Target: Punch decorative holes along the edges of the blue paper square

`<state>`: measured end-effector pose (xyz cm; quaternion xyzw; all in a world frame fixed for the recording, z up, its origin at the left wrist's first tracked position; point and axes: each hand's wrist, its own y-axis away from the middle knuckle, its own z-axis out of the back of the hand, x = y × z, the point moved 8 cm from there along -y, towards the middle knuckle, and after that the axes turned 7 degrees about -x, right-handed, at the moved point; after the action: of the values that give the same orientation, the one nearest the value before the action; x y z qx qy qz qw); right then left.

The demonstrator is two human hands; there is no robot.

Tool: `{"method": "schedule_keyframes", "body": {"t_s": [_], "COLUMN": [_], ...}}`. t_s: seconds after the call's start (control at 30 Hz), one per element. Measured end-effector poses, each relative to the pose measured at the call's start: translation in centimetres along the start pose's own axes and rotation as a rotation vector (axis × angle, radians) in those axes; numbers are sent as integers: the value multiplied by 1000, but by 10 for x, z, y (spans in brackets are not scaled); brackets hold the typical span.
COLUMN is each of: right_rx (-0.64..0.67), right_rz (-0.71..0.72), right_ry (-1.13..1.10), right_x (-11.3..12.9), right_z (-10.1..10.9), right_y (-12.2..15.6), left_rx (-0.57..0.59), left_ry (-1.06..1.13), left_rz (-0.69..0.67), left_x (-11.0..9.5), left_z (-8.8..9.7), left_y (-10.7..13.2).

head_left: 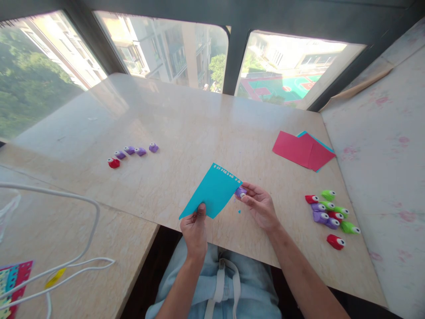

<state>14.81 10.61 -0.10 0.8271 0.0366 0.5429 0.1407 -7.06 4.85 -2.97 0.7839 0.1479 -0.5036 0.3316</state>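
A sheet of blue paper (pixel 214 190) is held up over the table's front edge, with a row of small punched holes along its upper right side. My left hand (pixel 195 226) pinches its lower edge, thumb on top. In my right hand (pixel 260 204) is a purple craft punch (pixel 241 192), gripped between thumb and fingers at the paper's right corner. The paper's corner overlaps part of the punch, so I cannot tell whether the sheet sits in its slot. A tiny blue paper scrap (pixel 239 212) lies on the table just below the punch.
Several red, green and purple punches (pixel 332 215) cluster at the right. Farther left stands a row of purple punches (pixel 129 150) with a red one (pixel 113 163). Red and blue sheets (pixel 303 150) lie near the wall. White cables (pixel 83 199) loop across the left.
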Motion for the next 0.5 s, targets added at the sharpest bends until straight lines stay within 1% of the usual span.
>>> {"method": "schedule_keyframes", "body": {"t_s": [0.23, 0.37, 0.5], "right_rx": [0, -11, -32], "right_rz": [-13, -18, -20], "right_ry": [-18, -25, -47], "right_x": [0, 0, -1], "right_z": [-3, -2, 0], "right_y": [0, 0, -1], "left_rx": [61, 74, 86], "left_ry": [-61, -91, -164], "left_rz": [-28, -4, -25], "left_x": [-1, 3, 2], "left_z": [-4, -3, -1], "left_y": [0, 0, 1]}}
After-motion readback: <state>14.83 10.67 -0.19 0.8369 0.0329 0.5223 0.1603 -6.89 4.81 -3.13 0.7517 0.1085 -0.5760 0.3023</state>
